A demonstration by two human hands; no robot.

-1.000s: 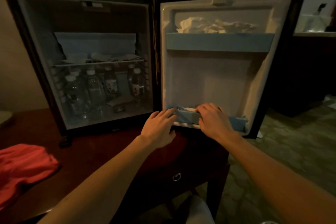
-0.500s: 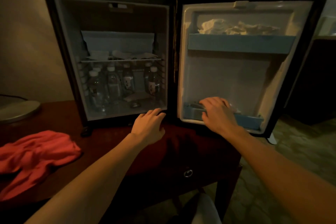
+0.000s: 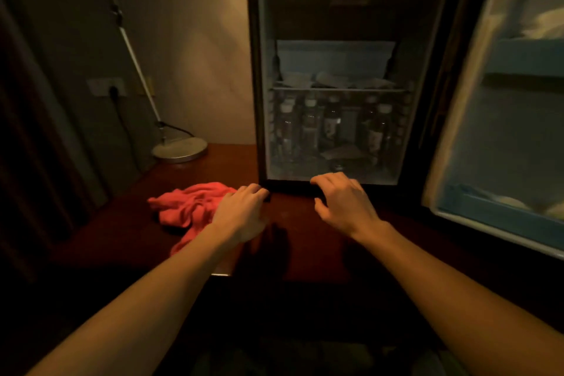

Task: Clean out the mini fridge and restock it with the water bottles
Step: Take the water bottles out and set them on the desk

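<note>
Dim yellowish light falls on a dark reddish table [image 3: 305,232] that fills the middle of the frame, with a plain wall behind it. At the upper left a wall socket [image 3: 106,87] holds one plug, and a thin lamp pole [image 3: 134,55] slants down to one round lamp base [image 3: 180,149] on the table's far left corner. One crumpled red cloth [image 3: 186,207] lies left of centre on the table.

Just right of the cloth, the left hand [image 3: 241,215] hovers palm down over the table, fingers loosely bent, holding nothing; its fingertips reach near the fridge's lower left corner. Whether it touches the cloth I cannot tell. The right hand [image 3: 345,201] sits at centre, fingers curved and spread, empty, directly in front of the fridge's bottom edge.

One mini fridge [image 3: 253,70] stands open at the back of the table, right of centre. Under its single wire shelf [image 3: 338,89] stand water bottles [image 3: 331,127], just beyond and above the right hand; at least five white caps show, though blur and dimness prevent an exact count. Pale crumpled items lie on the shelf. At the far right the open fridge door [image 3: 506,131] shows two blue door racks [image 3: 528,55], both holding pale crumpled material.
</note>
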